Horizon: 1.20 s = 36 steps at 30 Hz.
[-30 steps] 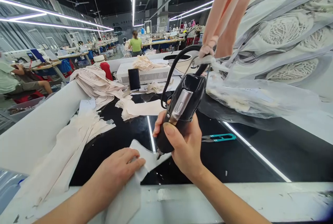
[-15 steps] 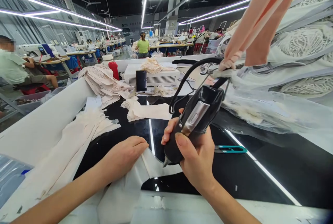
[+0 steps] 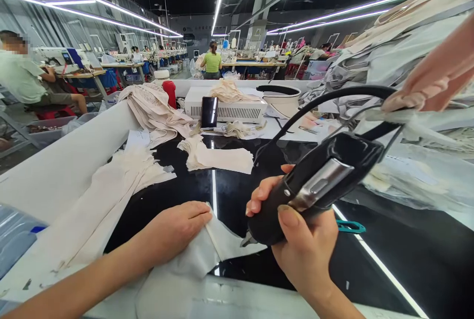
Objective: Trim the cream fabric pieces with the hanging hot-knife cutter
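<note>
My right hand [image 3: 303, 240] is wrapped around a black corded handheld electric cutter [image 3: 314, 185] with a silver lever on its side. Its pointed metal tip [image 3: 249, 240] is at the right part of a white fabric piece [image 3: 196, 259]; I cannot tell whether it touches. My left hand [image 3: 183, 225] is closed on the fabric's upper edge, fingers together, and holds it against the glossy black tabletop [image 3: 148, 220]. The fabric hangs over the front edge. A pink cloth strip [image 3: 437, 82] is tied to the cutter's back end.
Teal thread snips [image 3: 350, 226] lie right of my right hand. Cut fabric pieces [image 3: 218, 156] and a longer stack [image 3: 107, 200] lie ahead and left. Behind stand a phone [image 3: 209, 111] and a white vented box [image 3: 229, 106]. Fabric [image 3: 414, 52] is heaped at right. Two people sit farther off.
My right hand and the cutter have moved right, and the cutter leans over more. More of the white fabric shows between my hands. My left hand keeps its hold.
</note>
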### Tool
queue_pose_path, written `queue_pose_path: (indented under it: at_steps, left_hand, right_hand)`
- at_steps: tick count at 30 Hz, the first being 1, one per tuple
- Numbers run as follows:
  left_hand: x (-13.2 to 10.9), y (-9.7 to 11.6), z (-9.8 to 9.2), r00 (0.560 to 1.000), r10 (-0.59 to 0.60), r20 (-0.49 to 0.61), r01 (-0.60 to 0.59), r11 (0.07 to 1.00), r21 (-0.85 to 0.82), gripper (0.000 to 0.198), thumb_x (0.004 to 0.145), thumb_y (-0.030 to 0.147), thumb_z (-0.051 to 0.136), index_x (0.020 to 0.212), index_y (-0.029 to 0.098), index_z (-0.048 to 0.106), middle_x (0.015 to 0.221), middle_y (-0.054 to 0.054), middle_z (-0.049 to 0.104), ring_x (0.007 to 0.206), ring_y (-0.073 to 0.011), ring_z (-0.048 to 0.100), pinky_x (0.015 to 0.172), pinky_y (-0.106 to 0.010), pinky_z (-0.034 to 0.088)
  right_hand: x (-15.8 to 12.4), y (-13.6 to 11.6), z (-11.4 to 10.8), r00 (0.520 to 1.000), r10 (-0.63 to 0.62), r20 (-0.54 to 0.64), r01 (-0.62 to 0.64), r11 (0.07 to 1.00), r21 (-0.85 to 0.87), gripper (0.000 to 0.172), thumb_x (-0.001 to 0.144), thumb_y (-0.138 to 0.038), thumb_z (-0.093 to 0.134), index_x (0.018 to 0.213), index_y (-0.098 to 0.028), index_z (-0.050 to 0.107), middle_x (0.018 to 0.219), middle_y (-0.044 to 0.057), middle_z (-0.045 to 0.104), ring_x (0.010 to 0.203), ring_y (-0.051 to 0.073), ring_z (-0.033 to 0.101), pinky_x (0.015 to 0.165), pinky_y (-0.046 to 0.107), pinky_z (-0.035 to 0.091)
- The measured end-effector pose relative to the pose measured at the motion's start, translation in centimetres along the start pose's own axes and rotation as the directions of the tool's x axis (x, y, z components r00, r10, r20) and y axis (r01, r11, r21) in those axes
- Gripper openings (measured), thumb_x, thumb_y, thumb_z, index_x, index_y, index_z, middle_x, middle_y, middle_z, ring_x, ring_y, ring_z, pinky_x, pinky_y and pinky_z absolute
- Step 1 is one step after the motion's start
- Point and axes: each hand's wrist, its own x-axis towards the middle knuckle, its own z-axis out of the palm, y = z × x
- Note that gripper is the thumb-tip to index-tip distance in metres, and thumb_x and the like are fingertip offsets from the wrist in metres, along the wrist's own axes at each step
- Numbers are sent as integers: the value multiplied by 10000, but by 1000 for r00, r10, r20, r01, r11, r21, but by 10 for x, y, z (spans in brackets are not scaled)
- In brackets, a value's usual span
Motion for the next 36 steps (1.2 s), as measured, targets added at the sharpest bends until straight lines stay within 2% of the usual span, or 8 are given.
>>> queue_pose_path:
  at_steps: [6, 9, 15, 19, 23, 30, 36]
  left_hand:
    - [2, 3, -2, 1000, 3, -13, -3, 1000, -1, 343, 1000, 18, 430, 1290, 133, 572, 1324, -104, 656, 1243, -204, 641, 1079, -319, 565]
    - [4, 7, -6, 999, 13, -42, -14, 1000, -13, 313, 1003, 20, 450, 1270, 111, 587, 1309, -140, 665, 1209, -232, 662, 1045, -355, 589]
    - [8, 14, -7, 993, -4, -117, -1, 999, -42, 284, 1012, 27, 467, 1243, 95, 618, 1274, -150, 694, 1203, -213, 672, 1064, -322, 569]
    - [10, 16, -5, 992, -1, -128, -7, 998, -61, 292, 1009, 24, 441, 1229, 85, 623, 1252, -153, 703, 1197, -215, 675, 1056, -326, 573]
    - [10, 17, -4, 990, -14, -139, 3, 997, -79, 277, 1017, 20, 434, 1205, 82, 627, 1241, -162, 706, 1178, -217, 683, 1033, -333, 589]
    - [11, 18, -6, 992, -19, -123, 8, 996, -86, 279, 997, 8, 469, 1220, 84, 618, 1244, -175, 705, 1192, -224, 685, 1043, -348, 587]
    - [6, 16, 1, 993, -33, -112, 24, 996, -82, 309, 988, 10, 473, 1240, 117, 616, 1290, -173, 681, 1213, -245, 671, 1024, -382, 598]
  right_hand:
    - [22, 15, 19, 998, -35, -58, 36, 999, 24, 322, 849, -391, 798, 1064, -275, 588, 775, -51, 674, 574, 130, 626, 515, 267, 558]
    - [30, 28, 27, 998, -36, -46, 37, 999, 25, 261, 867, -361, 771, 1005, -268, 570, 780, -58, 664, 579, 122, 618, 535, 271, 559]
    - [37, 44, 31, 999, -29, -17, 29, 999, 33, 227, 886, -315, 748, 1039, -276, 585, 804, -59, 671, 606, 118, 627, 565, 273, 563]
    - [37, 44, 33, 999, -27, -31, 28, 999, 37, 320, 869, -328, 757, 1132, -291, 579, 800, -57, 667, 593, 126, 624, 533, 276, 560]
    - [36, 44, 34, 999, -22, -33, 23, 999, 23, 350, 852, -356, 762, 1135, -290, 566, 788, -60, 657, 582, 127, 624, 530, 280, 559]
    - [37, 41, 35, 999, -10, -34, 10, 1000, -6, 314, 865, -315, 734, 1125, -291, 560, 781, -60, 656, 575, 126, 619, 529, 282, 555]
    - [33, 33, 29, 999, -12, -49, 12, 1000, -11, 345, 846, -348, 754, 1126, -297, 558, 778, -57, 635, 585, 132, 608, 522, 280, 532]
